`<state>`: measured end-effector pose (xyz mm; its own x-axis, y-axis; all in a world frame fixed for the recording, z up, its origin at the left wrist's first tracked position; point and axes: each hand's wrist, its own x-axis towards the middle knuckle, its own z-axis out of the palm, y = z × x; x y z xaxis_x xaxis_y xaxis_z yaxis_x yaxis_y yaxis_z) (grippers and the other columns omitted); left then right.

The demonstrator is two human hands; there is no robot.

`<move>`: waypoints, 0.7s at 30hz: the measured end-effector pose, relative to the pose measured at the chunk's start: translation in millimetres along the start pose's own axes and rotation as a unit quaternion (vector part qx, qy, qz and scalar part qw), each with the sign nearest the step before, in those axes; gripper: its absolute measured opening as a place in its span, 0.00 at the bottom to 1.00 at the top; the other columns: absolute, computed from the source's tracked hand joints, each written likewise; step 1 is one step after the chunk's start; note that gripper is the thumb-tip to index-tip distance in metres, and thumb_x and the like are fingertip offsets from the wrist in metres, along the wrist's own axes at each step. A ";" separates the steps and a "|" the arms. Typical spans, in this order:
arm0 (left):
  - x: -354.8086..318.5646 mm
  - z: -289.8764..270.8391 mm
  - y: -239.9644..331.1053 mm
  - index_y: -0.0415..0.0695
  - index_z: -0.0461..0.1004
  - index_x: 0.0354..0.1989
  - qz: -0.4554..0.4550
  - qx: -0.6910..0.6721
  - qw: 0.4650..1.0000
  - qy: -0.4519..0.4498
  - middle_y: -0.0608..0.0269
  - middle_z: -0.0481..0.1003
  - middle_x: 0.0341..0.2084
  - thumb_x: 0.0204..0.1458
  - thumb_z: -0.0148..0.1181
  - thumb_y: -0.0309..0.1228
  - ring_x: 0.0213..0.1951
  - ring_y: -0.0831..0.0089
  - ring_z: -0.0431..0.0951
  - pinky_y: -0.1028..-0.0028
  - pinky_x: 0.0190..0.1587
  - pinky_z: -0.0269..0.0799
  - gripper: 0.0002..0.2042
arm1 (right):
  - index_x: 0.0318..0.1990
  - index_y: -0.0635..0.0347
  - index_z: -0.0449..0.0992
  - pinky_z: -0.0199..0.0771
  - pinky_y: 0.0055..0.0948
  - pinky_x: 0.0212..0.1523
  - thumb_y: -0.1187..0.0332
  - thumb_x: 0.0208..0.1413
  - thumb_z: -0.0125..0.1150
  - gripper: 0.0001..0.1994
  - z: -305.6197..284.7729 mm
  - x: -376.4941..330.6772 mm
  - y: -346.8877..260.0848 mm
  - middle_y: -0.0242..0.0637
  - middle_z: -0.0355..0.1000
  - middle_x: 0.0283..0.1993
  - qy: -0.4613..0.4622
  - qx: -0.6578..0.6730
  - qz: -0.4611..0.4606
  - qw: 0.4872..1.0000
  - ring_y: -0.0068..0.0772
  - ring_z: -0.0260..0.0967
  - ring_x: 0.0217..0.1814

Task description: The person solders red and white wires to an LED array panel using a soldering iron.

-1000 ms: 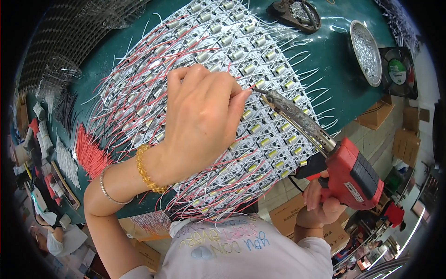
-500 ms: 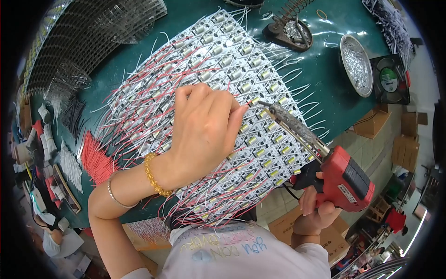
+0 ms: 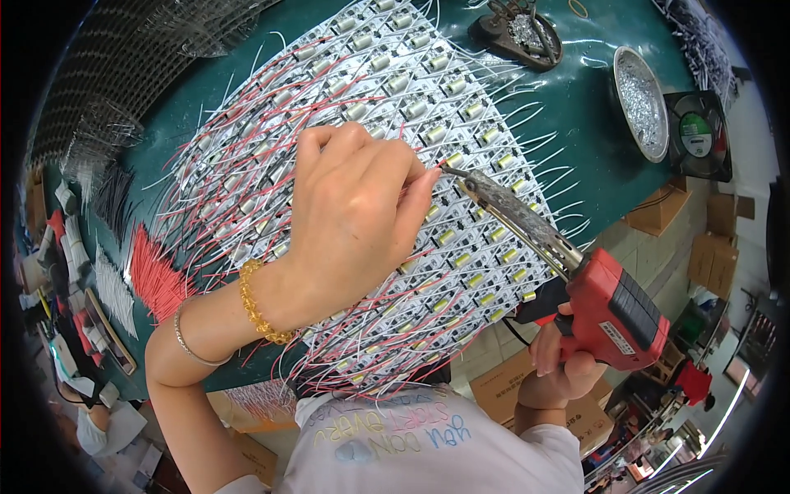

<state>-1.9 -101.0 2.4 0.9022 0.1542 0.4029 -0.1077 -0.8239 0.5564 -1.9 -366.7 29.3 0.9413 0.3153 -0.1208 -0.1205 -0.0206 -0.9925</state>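
- We see a green table [image 3: 568, 123] with a big sheet of little white boards [image 3: 387, 107] lying on it.
- Red and white wires [image 3: 239, 165] stick out all over the boards.
- Our left hand [image 3: 354, 214] rests on the boards, in the middle of the table. Its fingers are curled and the tips pinch a thin wire at one small board.
- Our right hand [image 3: 564, 366] is shut around the grip of a red solder gun [image 3: 617, 309], off the near edge of the table.
- The gun's long grey tip [image 3: 510, 214] reaches across the boards and ends right beside our left fingertips.
- A round metal dish [image 3: 642, 103] full of silver bits sits at the far right of the table.
- A dark stand [image 3: 518, 33] sits at the far edge.
- A small black fan [image 3: 699, 136] stands by the dish.
- A bunch of red wires [image 3: 156, 276] lies at the left side of the table.
- Brown boxes [image 3: 716, 247] sit on the floor to the right.
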 end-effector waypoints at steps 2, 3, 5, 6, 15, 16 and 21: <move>0.4 0.5 0.1 0.44 0.68 0.21 -0.003 0.000 1.000 -0.002 0.67 0.68 0.18 0.44 0.63 0.25 0.26 0.68 0.66 0.66 0.38 0.57 0.07 | 0.49 0.78 0.60 0.55 0.17 0.10 0.41 0.49 0.59 0.40 -2.5 -2.3 3.5 0.28 0.59 0.10 0.007 0.001 0.003 1.000 0.19 0.55 0.08; 1.1 1.2 0.4 0.44 0.70 0.21 0.001 0.000 1.000 0.006 0.68 0.67 0.17 0.43 0.64 0.24 0.25 0.69 0.65 0.68 0.37 0.56 0.07 | 0.49 0.78 0.60 0.55 0.17 0.10 0.41 0.49 0.59 0.40 -3.0 -3.4 4.2 0.28 0.59 0.10 0.008 0.001 0.004 1.000 0.19 0.55 0.08; 1.7 1.5 1.0 0.44 0.72 0.21 0.004 -0.001 1.000 0.013 0.68 0.66 0.16 0.43 0.66 0.23 0.24 0.70 0.64 0.70 0.35 0.56 0.07 | 0.49 0.78 0.61 0.55 0.17 0.11 0.42 0.48 0.60 0.40 -3.8 -4.9 5.0 0.29 0.60 0.10 0.022 -0.002 0.006 1.000 0.19 0.55 0.08; 1.3 1.4 1.0 0.44 0.72 0.21 0.005 0.001 1.000 0.014 0.68 0.66 0.16 0.43 0.66 0.23 0.24 0.70 0.64 0.70 0.35 0.56 0.07 | 0.49 0.78 0.61 0.55 0.17 0.11 0.42 0.48 0.60 0.40 -4.0 -5.0 6.0 0.29 0.60 0.10 0.021 -0.001 0.007 1.000 0.19 0.55 0.08; 1.4 2.2 -0.4 0.44 0.72 0.21 0.009 0.006 1.000 0.015 0.68 0.66 0.16 0.43 0.65 0.24 0.25 0.70 0.65 0.70 0.35 0.56 0.07 | 0.50 0.78 0.61 0.54 0.16 0.11 0.43 0.47 0.61 0.40 -9.0 -5.2 8.0 0.29 0.61 0.10 0.002 -0.011 -0.033 0.999 0.18 0.56 0.09; 1.6 2.6 -0.2 0.44 0.72 0.21 0.012 0.003 1.000 0.018 0.68 0.66 0.16 0.43 0.65 0.24 0.25 0.70 0.65 0.70 0.36 0.56 0.07 | 0.50 0.78 0.61 0.54 0.16 0.11 0.43 0.47 0.61 0.40 -9.4 -6.1 7.1 0.29 0.61 0.10 0.000 -0.013 -0.037 0.999 0.18 0.56 0.09; 0.9 1.5 0.9 0.44 0.72 0.21 0.011 0.012 1.000 0.010 0.68 0.67 0.16 0.44 0.65 0.25 0.25 0.70 0.65 0.69 0.36 0.57 0.07 | 0.51 0.78 0.61 0.54 0.16 0.11 0.44 0.48 0.61 0.40 -5.5 -6.5 2.0 0.28 0.61 0.11 0.005 -0.008 -0.013 1.000 0.17 0.56 0.09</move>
<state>-0.6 -102.4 2.2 0.8909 0.1476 0.4296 -0.1162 -0.8401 0.5298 -6.6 -374.0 28.0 0.9472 0.3061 -0.0949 -0.0911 -0.0269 -0.9955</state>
